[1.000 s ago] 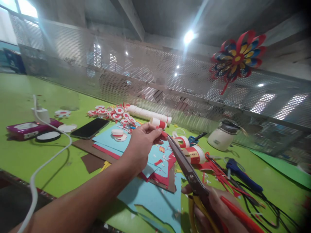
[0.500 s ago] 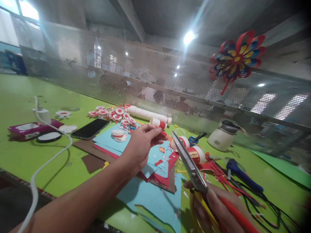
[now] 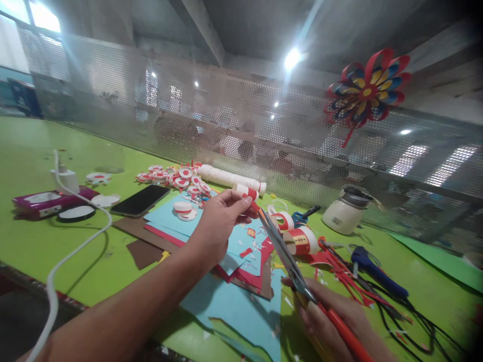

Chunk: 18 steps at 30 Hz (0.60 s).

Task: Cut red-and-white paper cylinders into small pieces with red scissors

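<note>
Two hands are at work over the green table (image 3: 33, 151), and we take the black phone (image 3: 140, 200) lying flat on it as our landmark. To the right of the phone, and raised above the table, our left hand (image 3: 219, 226) pinches a small red paper piece (image 3: 253, 205) between thumb and fingertips; the other fingers are curled loosely, so the hand is mostly closed about this scrap. Farther right of the phone and nearer to us, our right hand (image 3: 339, 322) is wrapped around the red and yellow handles of the scissors (image 3: 287, 259).

The scissors run in a long slant: handles low and near us, blades rising away from us and leftward, toward the phone's side. Their tip meets the red paper piece at the left fingertips. The blades look nearly together, though we cannot tell whether any gap remains at the tip.

Below the left hand, just right of the phone, lie blue paper sheets (image 3: 169, 213) with red ones under them and white and red scraps strewn on top. Beyond the phone sit red and white discs (image 3: 181, 176) and a white tube (image 3: 226, 177). Well right of the phone stand red and white tape rolls (image 3: 302, 240) and a white jar (image 3: 343, 211). Left of the phone, a white cable (image 3: 68, 256) trails across the table.
</note>
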Each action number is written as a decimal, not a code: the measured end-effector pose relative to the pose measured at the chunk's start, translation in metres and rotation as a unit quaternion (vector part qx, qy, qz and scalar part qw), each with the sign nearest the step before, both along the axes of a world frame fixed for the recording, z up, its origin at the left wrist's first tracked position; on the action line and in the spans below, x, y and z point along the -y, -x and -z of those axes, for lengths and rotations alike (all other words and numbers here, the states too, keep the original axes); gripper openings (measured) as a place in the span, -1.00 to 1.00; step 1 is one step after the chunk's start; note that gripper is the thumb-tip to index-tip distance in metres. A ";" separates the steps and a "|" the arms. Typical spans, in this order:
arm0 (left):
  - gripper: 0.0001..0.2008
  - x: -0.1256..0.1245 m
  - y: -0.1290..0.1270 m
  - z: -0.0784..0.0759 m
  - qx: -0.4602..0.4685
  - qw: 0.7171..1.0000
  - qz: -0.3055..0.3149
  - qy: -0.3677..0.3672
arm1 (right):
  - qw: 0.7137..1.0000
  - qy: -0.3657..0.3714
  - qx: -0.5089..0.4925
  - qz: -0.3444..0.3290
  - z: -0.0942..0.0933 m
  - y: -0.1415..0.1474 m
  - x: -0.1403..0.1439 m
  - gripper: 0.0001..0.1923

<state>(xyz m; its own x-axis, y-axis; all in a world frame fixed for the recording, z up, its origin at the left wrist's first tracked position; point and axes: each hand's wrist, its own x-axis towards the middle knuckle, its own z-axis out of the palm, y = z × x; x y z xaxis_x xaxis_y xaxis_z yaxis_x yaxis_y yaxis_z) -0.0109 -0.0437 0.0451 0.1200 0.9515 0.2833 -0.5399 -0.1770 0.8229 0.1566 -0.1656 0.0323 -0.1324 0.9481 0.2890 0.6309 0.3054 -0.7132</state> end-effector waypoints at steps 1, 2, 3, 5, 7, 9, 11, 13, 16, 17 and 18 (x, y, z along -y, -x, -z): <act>-0.86 0.000 0.000 0.000 -0.003 1.000 0.004 -0.002 | 1.000 -0.002 0.004 -0.001 0.000 0.000 0.000 -0.64; -0.86 0.001 0.000 0.000 -0.005 1.000 0.008 -0.003 | 1.000 -0.006 0.009 -0.001 0.000 0.000 0.000 -0.64; -0.86 0.001 0.000 0.000 -0.006 1.000 0.011 -0.004 | 1.000 -0.010 0.014 0.000 0.000 0.000 0.000 -0.64; -0.85 0.001 -0.001 0.000 -0.008 1.000 0.014 -0.003 | 1.000 -0.019 0.018 0.001 0.000 -0.001 0.000 -0.64; -0.85 0.001 -0.001 0.000 -0.010 1.000 0.015 -0.002 | 1.000 -0.026 0.017 -0.003 0.001 -0.001 -0.001 -0.64; -0.85 0.002 -0.001 -0.001 -0.013 1.000 0.013 -0.002 | 0.999 -0.035 0.022 -0.004 0.003 -0.003 -0.001 -0.66; -0.86 0.002 -0.001 -0.002 -0.017 1.000 0.011 -0.002 | 0.998 -0.046 0.030 0.004 0.004 -0.004 -0.001 -0.67; -0.86 0.002 -0.001 -0.002 -0.023 1.000 0.003 -0.002 | 0.997 -0.059 0.037 0.012 0.005 -0.004 -0.002 -0.69; -0.86 0.002 -0.001 -0.002 -0.029 1.000 -0.005 -0.007 | 0.996 -0.074 0.041 0.018 0.005 -0.004 -0.002 -0.71; -0.86 0.002 -0.001 -0.001 -0.030 0.999 -0.007 -0.009 | 0.996 -0.076 0.040 0.019 0.006 -0.003 -0.002 -0.71; -0.86 0.002 -0.001 -0.001 -0.030 0.999 -0.007 -0.011 | 0.996 -0.076 0.040 0.020 0.006 -0.003 -0.002 -0.71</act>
